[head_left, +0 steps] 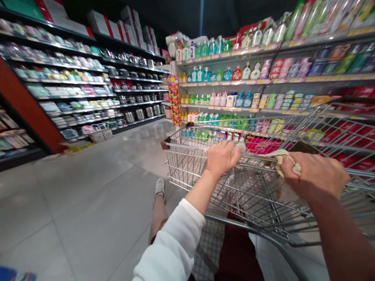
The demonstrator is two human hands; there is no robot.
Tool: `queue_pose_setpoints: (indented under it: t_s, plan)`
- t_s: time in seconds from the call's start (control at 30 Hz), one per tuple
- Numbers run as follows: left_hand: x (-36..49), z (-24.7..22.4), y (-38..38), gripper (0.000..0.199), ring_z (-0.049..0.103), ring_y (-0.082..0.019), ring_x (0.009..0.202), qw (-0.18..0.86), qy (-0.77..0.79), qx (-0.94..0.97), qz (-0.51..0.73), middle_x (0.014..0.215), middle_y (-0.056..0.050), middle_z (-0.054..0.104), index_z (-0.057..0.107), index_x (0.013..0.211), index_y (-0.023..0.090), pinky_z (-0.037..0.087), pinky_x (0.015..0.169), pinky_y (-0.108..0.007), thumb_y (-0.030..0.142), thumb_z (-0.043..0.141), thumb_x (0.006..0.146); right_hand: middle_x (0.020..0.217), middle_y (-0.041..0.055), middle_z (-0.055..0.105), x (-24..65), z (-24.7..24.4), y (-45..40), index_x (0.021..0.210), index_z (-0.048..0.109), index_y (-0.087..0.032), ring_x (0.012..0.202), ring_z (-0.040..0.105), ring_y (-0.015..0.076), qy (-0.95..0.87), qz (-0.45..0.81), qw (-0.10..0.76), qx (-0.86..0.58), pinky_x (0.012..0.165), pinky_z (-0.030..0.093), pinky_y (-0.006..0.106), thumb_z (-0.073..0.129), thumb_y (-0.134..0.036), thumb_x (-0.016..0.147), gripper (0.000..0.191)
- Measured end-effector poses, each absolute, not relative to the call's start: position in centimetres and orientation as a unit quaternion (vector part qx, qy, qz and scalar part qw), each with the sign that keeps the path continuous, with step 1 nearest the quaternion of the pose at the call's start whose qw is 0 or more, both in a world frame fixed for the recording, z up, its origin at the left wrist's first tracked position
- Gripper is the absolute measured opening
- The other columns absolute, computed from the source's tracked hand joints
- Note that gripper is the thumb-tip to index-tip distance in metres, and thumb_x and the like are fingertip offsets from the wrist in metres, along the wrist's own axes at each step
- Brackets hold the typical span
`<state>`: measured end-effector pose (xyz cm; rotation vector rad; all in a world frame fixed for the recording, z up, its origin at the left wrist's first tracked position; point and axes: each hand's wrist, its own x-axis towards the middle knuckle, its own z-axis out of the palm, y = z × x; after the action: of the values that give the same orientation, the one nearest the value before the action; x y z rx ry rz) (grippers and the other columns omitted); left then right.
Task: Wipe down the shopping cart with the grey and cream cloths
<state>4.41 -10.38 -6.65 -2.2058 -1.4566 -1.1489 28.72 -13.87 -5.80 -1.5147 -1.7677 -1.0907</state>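
A metal wire shopping cart point(183, 166) stands right in front of me, its long side turned toward my body. My left hand point(221, 158) is closed around its top side rail, knuckles up. Something small and whitish shows by that thumb, too blurred to name. Farther right, my right hand point(318, 173) grips a beige cloth point(283, 158) bunched over the same rail. Part of the cloth hangs inside the fingers and is hidden. Through the wires the cart's lower part looks blurred.
Shelves of pump bottles and tubs point(222, 80) run behind the cart. Pots and bowls fill a dark shelf unit point(137, 91) to the left. A bright pink basket-like thing point(263, 144) shows beyond the rail. Grey tiled floor point(88, 203) lies left of my leg and shoe point(159, 187).
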Motion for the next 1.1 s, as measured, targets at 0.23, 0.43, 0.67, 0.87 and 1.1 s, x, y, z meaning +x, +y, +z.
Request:
queue_pose_setpoints:
  t_s: [0.23, 0.43, 0.67, 0.87, 1.1]
  plan:
    - [-6.1, -7.9, -8.4, 0.038, 0.056, -0.017, 0.079, 0.169, -0.546, -0.720, -0.394, 0.082, -0.005, 0.061, 0.057, 0.081, 0.021, 0.037, 0.074, -0.030, 0.035, 0.026, 0.100, 0.068, 0.0074, 0.055, 28.4, -5.8, -14.1, 0.075, 0.065, -0.016, 0.066, 0.037, 0.0123, -0.658, -0.386, 0.291, -0.578, 0.069, 0.018, 0.029, 0.037, -0.043, 0.091, 0.042]
    - [-14.2, -8.2, -7.1, 0.037, 0.055, -0.017, 0.077, 0.139, -0.603, -0.673, -0.406, 0.075, -0.003, 0.056, 0.048, 0.069, 0.022, 0.038, 0.072, -0.029, 0.035, 0.026, 0.097, 0.075, 0.0073, 0.061, 27.9, -5.8, -14.6, 0.085, 0.069, -0.016, 0.070, 0.042, 0.0130, -0.659, -0.382, 0.279, -0.585, 0.072, 0.020, 0.030, 0.041, -0.043, 0.092, 0.039]
    - [-15.2, -8.4, -6.6, 0.037, 0.054, -0.016, 0.077, 0.137, -0.618, -0.645, -0.428, 0.074, -0.003, 0.057, 0.047, 0.067, 0.022, 0.037, 0.070, -0.027, 0.036, 0.028, 0.095, 0.074, 0.0074, 0.060, 27.4, -5.6, -15.1, 0.082, 0.068, -0.015, 0.070, 0.039, 0.0122, -0.657, -0.379, 0.295, -0.581, 0.072, 0.018, 0.029, 0.039, -0.044, 0.093, 0.043]
    - [-13.3, -8.0, -7.2, 0.038, 0.055, -0.018, 0.078, 0.144, -0.639, -0.625, -0.424, 0.076, -0.004, 0.060, 0.050, 0.067, 0.022, 0.035, 0.070, -0.029, 0.037, 0.031, 0.095, 0.070, 0.0055, 0.057, 25.8, -5.2, -15.5, 0.079, 0.067, -0.016, 0.069, 0.032, 0.0118, -0.658, -0.357, 0.307, -0.588, 0.072, 0.015, 0.030, 0.039, -0.042, 0.097, 0.042]
    - [-3.9, -7.1, -9.4, 0.037, 0.056, -0.020, 0.082, 0.153, -0.589, -0.672, -0.422, 0.081, -0.005, 0.063, 0.053, 0.073, 0.022, 0.034, 0.074, -0.033, 0.035, 0.031, 0.099, 0.086, 0.0052, 0.058, 17.7, -6.6, -14.1, 0.114, 0.064, -0.026, 0.083, 0.040, 0.0165, -0.716, -0.326, 0.295, -0.543, 0.077, 0.019, 0.033, 0.043, -0.040, 0.097, 0.030]
